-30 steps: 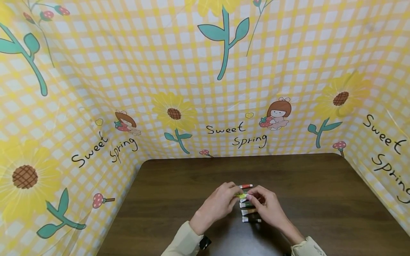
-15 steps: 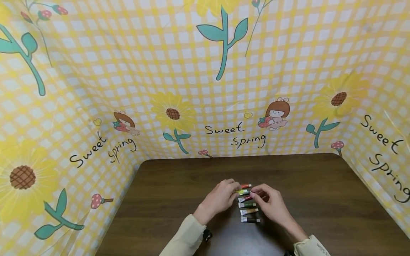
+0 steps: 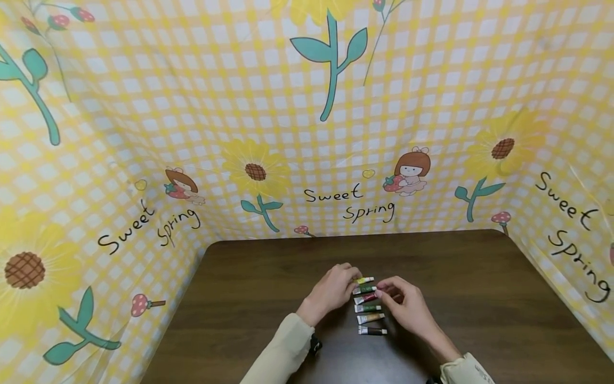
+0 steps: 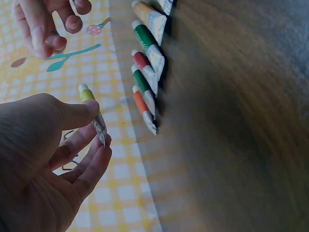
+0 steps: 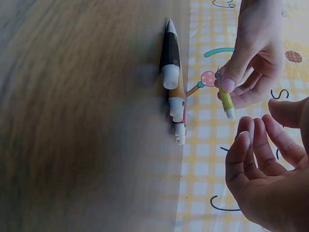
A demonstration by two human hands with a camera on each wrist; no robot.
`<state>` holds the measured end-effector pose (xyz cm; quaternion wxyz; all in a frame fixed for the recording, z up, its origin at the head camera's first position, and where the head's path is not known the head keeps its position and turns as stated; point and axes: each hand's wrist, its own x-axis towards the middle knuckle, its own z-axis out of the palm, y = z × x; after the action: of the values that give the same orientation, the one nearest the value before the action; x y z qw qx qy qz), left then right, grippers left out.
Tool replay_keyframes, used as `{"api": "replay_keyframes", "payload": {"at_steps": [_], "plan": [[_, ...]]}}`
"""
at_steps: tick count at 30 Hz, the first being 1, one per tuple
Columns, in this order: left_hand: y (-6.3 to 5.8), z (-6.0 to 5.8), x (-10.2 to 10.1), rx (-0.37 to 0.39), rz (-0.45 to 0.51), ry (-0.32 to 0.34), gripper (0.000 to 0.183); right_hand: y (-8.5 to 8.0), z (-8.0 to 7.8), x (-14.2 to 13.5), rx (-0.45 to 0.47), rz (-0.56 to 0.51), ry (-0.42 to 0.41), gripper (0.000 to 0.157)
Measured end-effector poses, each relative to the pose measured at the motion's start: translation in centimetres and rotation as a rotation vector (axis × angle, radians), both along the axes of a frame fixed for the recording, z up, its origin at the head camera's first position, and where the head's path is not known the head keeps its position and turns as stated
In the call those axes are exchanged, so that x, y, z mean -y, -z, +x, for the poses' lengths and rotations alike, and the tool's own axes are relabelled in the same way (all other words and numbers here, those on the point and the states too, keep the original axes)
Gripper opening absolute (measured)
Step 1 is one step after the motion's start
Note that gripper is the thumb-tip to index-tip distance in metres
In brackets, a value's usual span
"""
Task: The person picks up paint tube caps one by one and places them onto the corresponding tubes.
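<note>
My left hand (image 3: 333, 290) pinches a small yellow paint tube (image 4: 87, 94) between thumb and fingers, its white cap pointing away from the palm. In the head view, that tube overlaps the far end of a row of tubes. The row has an orange tube (image 4: 143, 104), a green tube (image 4: 143, 87), a red tube (image 3: 366, 299), another green tube (image 3: 368, 309), an ochre tube (image 3: 371, 319) and a black tube (image 3: 372, 331) nearest me. Beside the caps hovers my right hand (image 3: 405, 301), fingers loosely bent and holding nothing, apart from the yellow tube in the right wrist view.
The tubes lie on a dark wooden table (image 3: 259, 277), with their caps to the right. Around its back and sides hangs a yellow checked cloth (image 3: 297, 149) printed with flowers and lettering. A dark band (image 3: 315, 344) shows at the left sleeve.
The yellow tube has moved away from me in my left hand, uncovering the green and red tubes. My right fingers, earlier at its cap, are now apart from it.
</note>
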<state>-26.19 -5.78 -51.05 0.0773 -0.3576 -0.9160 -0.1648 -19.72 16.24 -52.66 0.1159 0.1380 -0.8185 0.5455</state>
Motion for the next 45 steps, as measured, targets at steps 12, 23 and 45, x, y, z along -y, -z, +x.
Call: {"api": "replay_keyframes", "payload": {"at_steps": [12, 23, 45], "plan": [[1.0, -1.6, -0.6, 0.021, -0.03, -0.018, 0.014, 0.4, 0.1, -0.6, 0.004, 0.008, 0.011, 0.013], [1.6, -3.7, -2.0, 0.009, -0.062, -0.028, 0.014, 0.4, -0.1, -1.5, -0.03, 0.033, 0.05, 0.015], [2.4, -5.3, -2.9, 0.092, -0.092, -0.062, 0.013, 0.5, -0.1, -1.6, 0.01, 0.006, 0.046, 0.014]]}}
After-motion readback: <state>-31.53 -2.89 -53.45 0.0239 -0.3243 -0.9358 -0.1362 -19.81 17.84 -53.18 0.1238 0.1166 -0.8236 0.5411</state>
